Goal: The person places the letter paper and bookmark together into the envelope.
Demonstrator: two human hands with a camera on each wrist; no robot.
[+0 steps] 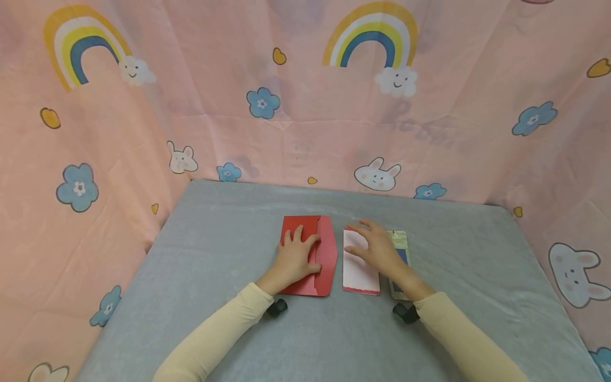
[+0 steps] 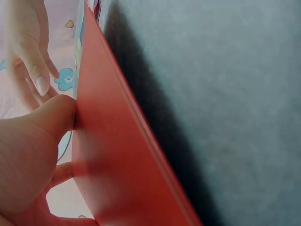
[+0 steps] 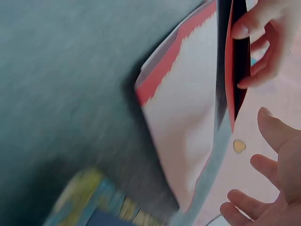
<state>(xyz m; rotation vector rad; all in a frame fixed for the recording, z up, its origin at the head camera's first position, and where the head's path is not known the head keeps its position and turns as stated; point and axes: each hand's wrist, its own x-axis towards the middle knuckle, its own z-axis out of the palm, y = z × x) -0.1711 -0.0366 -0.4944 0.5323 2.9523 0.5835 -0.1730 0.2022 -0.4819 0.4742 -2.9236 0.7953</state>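
Observation:
A red envelope (image 1: 300, 286) lies on the grey cloth, its flap (image 1: 328, 260) folded out to the right. Across it rests my left hand (image 1: 291, 261), fingers spread, with the thumb and fingertips touching the envelope. To the right is a white folded paper (image 1: 360, 277) with ragged red borders. My right hand (image 1: 379, 250) hovers over this paper, fingers apart and loosely bent; in the right wrist view the fingers (image 3: 265, 167) hold nothing. Partly hidden beneath the right hand and wrist lies a patterned card (image 1: 399, 239), yellow-green and blue.
Grey cloth (image 1: 215, 249) covers the table. Pink curtains (image 1: 305, 138) printed with rainbows, flowers and rabbits stand behind it and at both sides. A black wrist device (image 1: 277, 307) shows under the left wrist, and another black device (image 1: 406, 313) under the right.

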